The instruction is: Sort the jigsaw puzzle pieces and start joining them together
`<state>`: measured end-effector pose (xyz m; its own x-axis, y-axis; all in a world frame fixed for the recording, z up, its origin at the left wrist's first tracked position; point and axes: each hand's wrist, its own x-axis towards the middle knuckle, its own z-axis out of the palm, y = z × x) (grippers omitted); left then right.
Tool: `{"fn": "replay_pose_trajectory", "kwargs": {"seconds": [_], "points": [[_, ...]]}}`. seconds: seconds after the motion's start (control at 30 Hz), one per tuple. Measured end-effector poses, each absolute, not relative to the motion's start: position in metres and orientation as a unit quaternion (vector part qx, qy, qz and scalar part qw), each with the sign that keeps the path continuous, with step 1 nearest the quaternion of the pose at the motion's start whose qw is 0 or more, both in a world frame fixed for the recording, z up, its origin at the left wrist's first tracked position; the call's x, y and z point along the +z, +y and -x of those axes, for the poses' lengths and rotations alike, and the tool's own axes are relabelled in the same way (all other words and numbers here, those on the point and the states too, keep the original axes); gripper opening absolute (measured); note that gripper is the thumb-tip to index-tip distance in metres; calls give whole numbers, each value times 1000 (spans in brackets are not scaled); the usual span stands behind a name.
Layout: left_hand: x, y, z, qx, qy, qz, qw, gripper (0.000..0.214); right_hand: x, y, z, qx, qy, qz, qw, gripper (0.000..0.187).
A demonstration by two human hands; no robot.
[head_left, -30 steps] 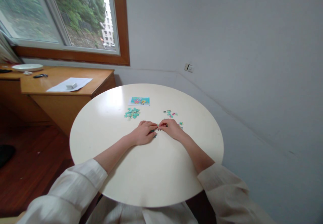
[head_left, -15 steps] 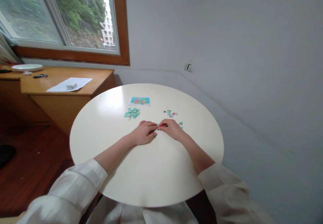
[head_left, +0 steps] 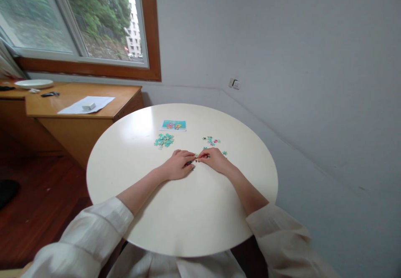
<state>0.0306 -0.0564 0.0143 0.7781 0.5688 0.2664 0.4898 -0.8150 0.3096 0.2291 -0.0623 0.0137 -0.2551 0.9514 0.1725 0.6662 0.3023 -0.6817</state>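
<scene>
On the white round table (head_left: 188, 211), my left hand (head_left: 179, 165) lies palm down, its fingers and thumb steadying a small cluster of jigsaw pieces (head_left: 197, 156) mostly hidden under it. Close beside it, my right hand (head_left: 213, 159) is closed in a pinch at the right side of the cluster, on a small jigsaw piece whose outline is covered by the fingers. Beyond my left hand sits a heap of turquoise jigsaw pieces (head_left: 164, 141). Some loose pieces with pink and dark patches (head_left: 212, 141) lie past my right hand, and one green piece (head_left: 224, 153) is beside it.
A picture card (head_left: 173, 125) with colourful figures lies at the table's far side. Left of the table stands a wooden desk (head_left: 75, 121) bearing a paper sheet (head_left: 103, 101), a small white box (head_left: 88, 106) and a white plate (head_left: 34, 84). A wall (head_left: 300, 102) borders the right side.
My right hand has shifted very slightly right, showing a little more of the cluster between the hands. My left hand stays in place.
</scene>
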Motion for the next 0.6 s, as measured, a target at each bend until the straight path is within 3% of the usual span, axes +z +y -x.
{"fn": "replay_pose_trajectory", "kwargs": {"seconds": [0.6], "points": [[16, -58, -30, 177, 282, -936, 115, 31, 14, -62, -229, 228, -764, 536, 279, 9]]}}
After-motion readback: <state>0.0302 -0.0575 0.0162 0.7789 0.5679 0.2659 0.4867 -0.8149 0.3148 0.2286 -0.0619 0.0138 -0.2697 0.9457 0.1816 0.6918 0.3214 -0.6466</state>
